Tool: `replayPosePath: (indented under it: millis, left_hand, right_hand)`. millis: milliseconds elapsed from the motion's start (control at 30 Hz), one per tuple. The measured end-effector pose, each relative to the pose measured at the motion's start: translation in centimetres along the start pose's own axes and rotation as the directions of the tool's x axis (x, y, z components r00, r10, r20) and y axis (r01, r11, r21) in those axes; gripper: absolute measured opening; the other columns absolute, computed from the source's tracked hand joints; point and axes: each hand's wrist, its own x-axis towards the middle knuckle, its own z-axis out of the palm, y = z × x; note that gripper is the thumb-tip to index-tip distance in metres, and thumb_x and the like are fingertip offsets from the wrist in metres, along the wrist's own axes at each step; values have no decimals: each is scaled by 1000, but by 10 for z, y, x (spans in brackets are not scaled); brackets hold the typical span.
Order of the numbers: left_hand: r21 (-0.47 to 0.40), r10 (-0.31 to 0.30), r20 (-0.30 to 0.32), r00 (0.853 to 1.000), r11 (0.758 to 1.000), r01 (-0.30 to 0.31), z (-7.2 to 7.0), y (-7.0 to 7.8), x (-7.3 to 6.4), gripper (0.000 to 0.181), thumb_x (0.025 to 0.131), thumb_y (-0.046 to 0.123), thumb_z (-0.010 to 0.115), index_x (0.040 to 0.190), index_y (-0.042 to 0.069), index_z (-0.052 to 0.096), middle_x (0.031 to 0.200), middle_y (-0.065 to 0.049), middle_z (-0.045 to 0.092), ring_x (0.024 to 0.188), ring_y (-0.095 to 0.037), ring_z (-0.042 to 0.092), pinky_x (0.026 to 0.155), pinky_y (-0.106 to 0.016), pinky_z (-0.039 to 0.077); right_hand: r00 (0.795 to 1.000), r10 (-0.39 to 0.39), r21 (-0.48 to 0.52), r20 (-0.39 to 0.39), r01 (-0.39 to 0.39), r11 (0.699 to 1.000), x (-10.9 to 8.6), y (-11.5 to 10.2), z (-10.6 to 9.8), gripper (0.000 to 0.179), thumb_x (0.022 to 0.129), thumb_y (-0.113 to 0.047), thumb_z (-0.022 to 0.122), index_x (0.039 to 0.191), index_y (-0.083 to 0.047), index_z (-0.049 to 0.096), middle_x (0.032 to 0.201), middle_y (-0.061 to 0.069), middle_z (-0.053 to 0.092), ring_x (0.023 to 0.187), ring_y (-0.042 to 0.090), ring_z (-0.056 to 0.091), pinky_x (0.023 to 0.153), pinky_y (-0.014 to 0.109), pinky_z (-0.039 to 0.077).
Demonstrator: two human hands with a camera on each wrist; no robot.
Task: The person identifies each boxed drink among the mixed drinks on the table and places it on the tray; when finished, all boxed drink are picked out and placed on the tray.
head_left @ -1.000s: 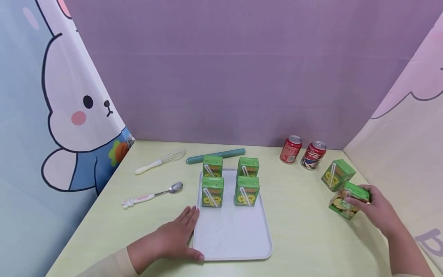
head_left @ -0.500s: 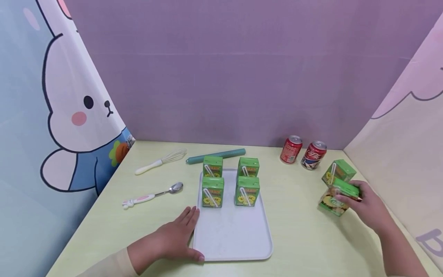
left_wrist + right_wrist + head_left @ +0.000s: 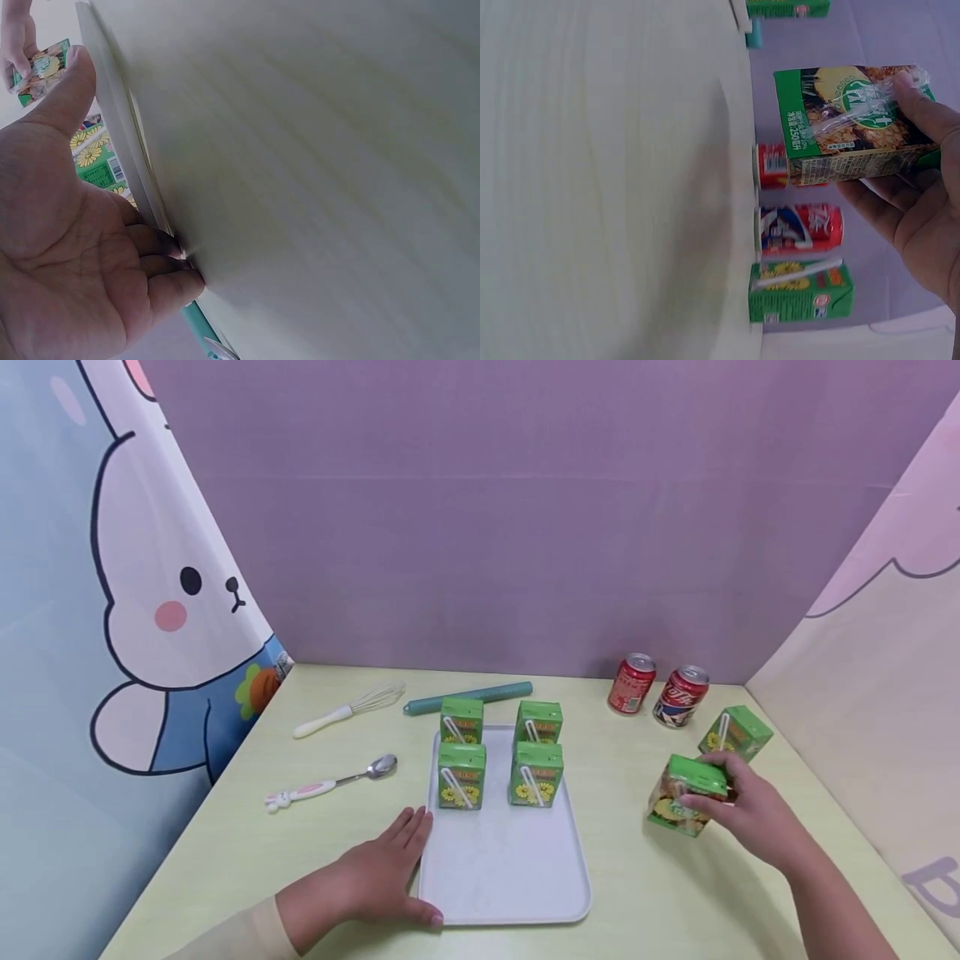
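Observation:
My right hand (image 3: 757, 810) grips a green juice box with pineapple pictures (image 3: 686, 795) above the table, right of the white tray (image 3: 502, 877). In the right wrist view, the thumb lies across the front of this juice box (image 3: 855, 120), over its wrapped straw, and the box is off the table. My left hand (image 3: 378, 868) rests along the tray's left edge, its fingers extended and the thumb by the near left corner. Several green drink boxes with yellow flowers (image 3: 461, 781) stand in two columns on the tray's far half.
Another flower-printed drink box (image 3: 737, 731) stands at the far right. Two red cans (image 3: 631, 685) are left of it. A whisk (image 3: 348, 710), a spoon (image 3: 330, 783) and a teal rod (image 3: 467, 697) lie left of and behind the tray. A purple backdrop (image 3: 480, 527) closes the far side.
My right hand has carried the pineapple juice box leftward, away from the flower-printed box at the far right. My left hand and the tray have stayed in place.

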Motion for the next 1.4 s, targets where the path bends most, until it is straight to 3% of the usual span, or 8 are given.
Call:
replayPosePath:
  millis: [433,600,967,1400]
  left_hand:
    - [0,3,-11,1000,1000,-3,0,0,-1,131,66,85,60,156,1,15,163,-19,14,150,-38,13,108,-55,39]
    - [-3,-1,-11,1000,1000,1,0,1,-2,131,66,84,61,156,1,15,163,-20,15,150,-38,13,108,-55,39]
    - [8,4,-19,1000,1000,-4,0,0,-1,132,66,85,60,156,1,15,163,-20,15,150,-38,13,109,-54,38]
    - [12,-1,-12,1000,1000,1,0,1,0,131,66,84,61,156,1,15,163,-20,15,150,-38,13,108,-54,40]
  right_hand:
    - [991,-106,88,78,99,991,-10,-50,34,49,84,-35,77,122,-22,50,101,1,63,83,9,61,67,25,53]
    - [984,-141,150,111,124,981,-13,-67,49,48,84,-35,78,121,-21,50,103,0,64,86,8,61,70,24,53]
    - [974,-63,224,217,13,974,-13,-97,84,55,81,-43,78,121,-20,51,107,3,63,91,18,61,73,24,54]
    - [949,-139,267,282,61,962,-6,-131,127,54,81,-49,76,122,-25,51,113,-3,64,96,14,62,77,25,54]
